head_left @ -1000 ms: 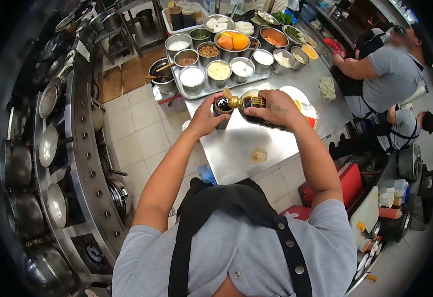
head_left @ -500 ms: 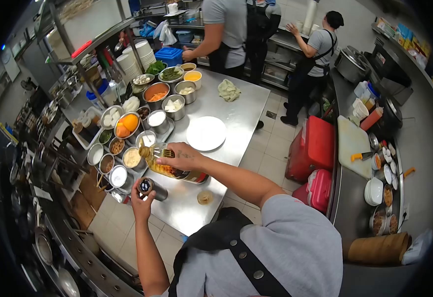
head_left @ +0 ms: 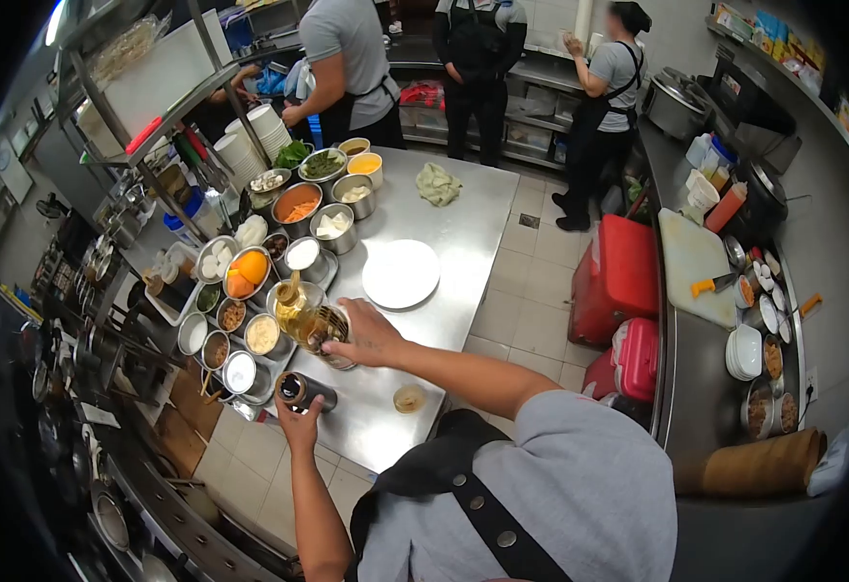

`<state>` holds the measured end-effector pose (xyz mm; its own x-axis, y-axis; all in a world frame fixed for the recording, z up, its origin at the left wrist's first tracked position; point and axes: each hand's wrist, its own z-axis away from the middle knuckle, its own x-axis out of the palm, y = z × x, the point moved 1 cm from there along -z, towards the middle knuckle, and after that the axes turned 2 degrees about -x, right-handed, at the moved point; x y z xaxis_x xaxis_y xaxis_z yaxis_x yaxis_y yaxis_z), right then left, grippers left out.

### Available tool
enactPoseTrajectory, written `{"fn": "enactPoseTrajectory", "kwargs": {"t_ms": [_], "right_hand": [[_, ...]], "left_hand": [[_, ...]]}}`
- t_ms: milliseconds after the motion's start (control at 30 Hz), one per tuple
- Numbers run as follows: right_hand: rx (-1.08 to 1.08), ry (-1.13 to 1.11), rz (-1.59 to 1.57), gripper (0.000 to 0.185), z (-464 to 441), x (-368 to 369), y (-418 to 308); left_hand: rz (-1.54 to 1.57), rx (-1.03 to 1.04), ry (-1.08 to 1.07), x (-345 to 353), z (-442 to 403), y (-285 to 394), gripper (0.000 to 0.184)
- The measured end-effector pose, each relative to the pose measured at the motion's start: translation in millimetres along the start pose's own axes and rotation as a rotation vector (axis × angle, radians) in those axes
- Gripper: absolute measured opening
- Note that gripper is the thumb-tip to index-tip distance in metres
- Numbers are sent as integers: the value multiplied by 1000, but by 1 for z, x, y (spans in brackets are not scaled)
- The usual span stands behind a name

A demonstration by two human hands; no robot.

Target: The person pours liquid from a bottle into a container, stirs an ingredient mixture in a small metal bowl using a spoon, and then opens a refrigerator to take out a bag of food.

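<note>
In the head view, my right hand (head_left: 371,335) is wrapped round a clear bottle of golden liquid (head_left: 298,318). Its neck points away from me, over the bowls at the left of the steel table. Nearer to me, my left hand (head_left: 298,422) grips a dark cylindrical container (head_left: 308,391) by its side, its round top facing up towards me. What is inside that container I cannot make out. Beyond my right hand lies a round white plate (head_left: 401,274). A small round tan item (head_left: 409,398) sits by the near table edge.
Metal bowls of ingredients crowd the left, among them orange shreds (head_left: 298,205) and white chunks (head_left: 332,226). A crumpled cloth (head_left: 439,184) lies on the steel table (head_left: 458,242). Red coolers (head_left: 613,281) stand on the floor; a knife (head_left: 713,286) rests at right. Several people stand at the back.
The bottle has swung in my right hand, its neck now pointing farther away from me instead of leftward. My left hand still grips the dark container. A person at the back has shifted left.
</note>
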<state>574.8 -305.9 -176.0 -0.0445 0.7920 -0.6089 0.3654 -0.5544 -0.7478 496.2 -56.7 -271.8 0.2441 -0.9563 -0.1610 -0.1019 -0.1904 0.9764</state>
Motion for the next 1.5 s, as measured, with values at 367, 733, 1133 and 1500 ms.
{"fn": "enactPoseTrajectory", "kwargs": {"t_ms": [367, 733, 1133, 1500], "right_hand": [[-380, 225, 125, 91, -20, 5, -50], [-409, 276, 466, 91, -39, 3, -58], [-362, 31, 585, 87, -49, -15, -76], [-262, -151, 496, 96, -63, -22, -67]], "left_hand": [[28, -26, -29, 1, 0, -6, 72], [4, 3, -15, 3, 1, -3, 73], [80, -18, -39, 3, 2, 2, 70], [171, -88, -55, 3, -4, -31, 86]]}}
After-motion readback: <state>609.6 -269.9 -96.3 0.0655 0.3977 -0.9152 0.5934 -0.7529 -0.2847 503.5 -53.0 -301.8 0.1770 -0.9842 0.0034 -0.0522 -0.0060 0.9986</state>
